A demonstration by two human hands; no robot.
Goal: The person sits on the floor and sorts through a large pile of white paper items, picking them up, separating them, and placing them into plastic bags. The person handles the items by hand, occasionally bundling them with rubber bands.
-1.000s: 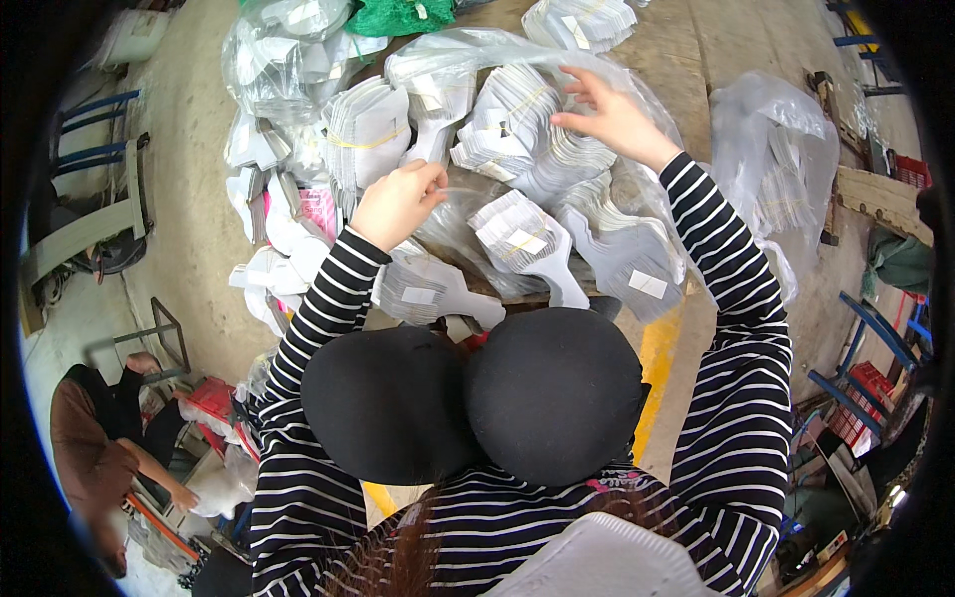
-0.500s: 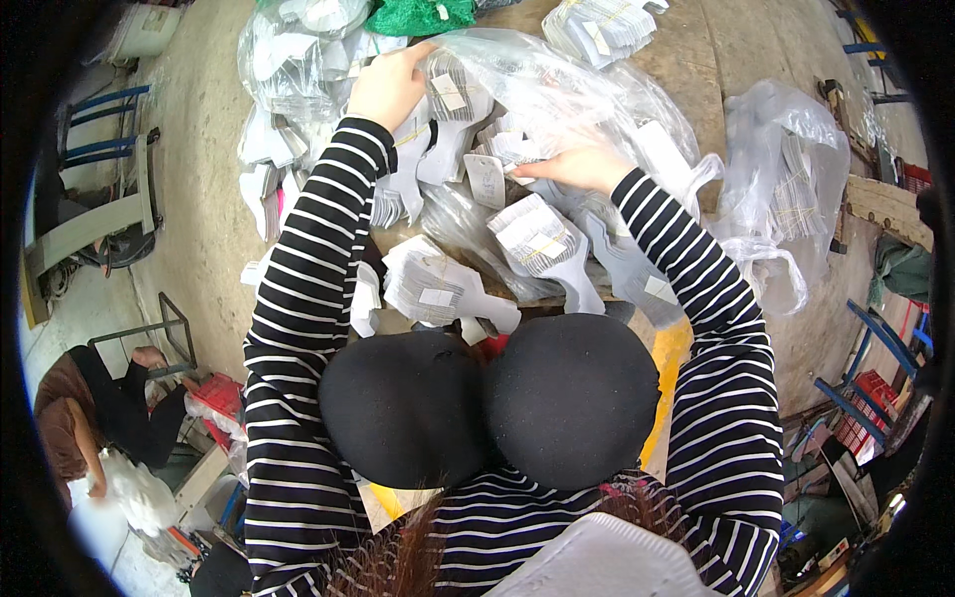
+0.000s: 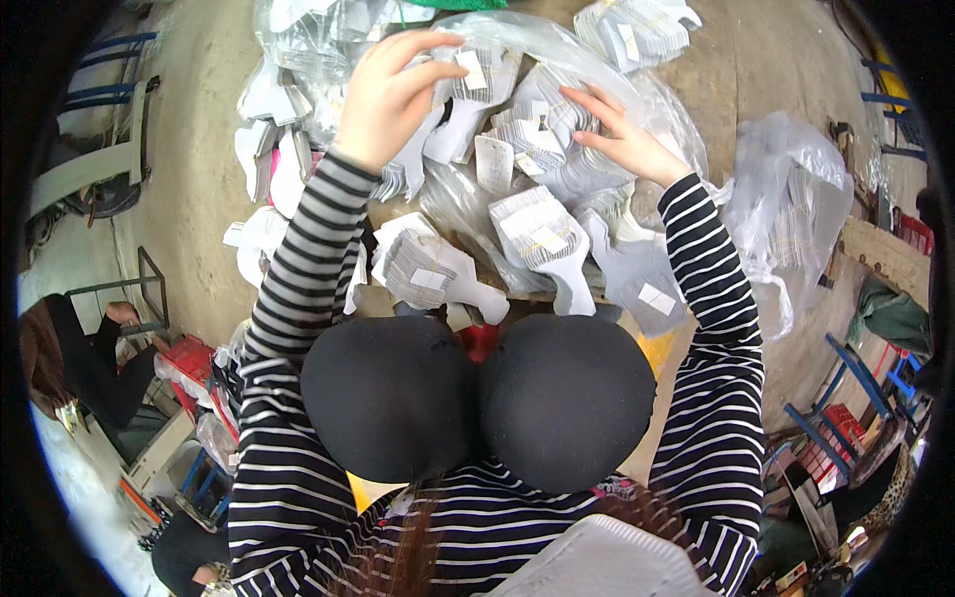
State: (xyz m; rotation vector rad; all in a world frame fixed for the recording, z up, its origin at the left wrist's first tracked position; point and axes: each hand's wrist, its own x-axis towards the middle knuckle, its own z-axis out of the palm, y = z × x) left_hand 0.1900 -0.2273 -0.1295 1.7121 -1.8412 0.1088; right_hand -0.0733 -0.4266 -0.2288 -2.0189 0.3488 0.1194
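My left hand (image 3: pixel 390 99) is open, its fingers spread over the far left of a heap of banded bundles. My right hand (image 3: pixel 629 139) hovers at the heap's right, open too, fingers apart. Between them lies an opened clear plastic bag (image 3: pixel 676 109) with stacks of grey, paddle-shaped flat pieces (image 3: pixel 549 88) on it. A small pale tag-like piece (image 3: pixel 493 164) stands among them. Nearer me rest a banded bundle with a white label (image 3: pixel 537 231), another bundle (image 3: pixel 428 274) to its left and a grey stack (image 3: pixel 642 284) to its right.
A filled clear bag (image 3: pixel 791 199) lies on the floor at right. More bagged bundles (image 3: pixel 298 35) are at the far left, a loose stack (image 3: pixel 637 35) at the far right. My black-clad knees (image 3: pixel 572 398) are close below the heap. Another person (image 3: pixel 75 358) sits at the left.
Both hands have let go of the plastic bag's edge and spread their fingers. The right hand has moved slightly up and right, and the bag now lies lower, uncovering more stacks.
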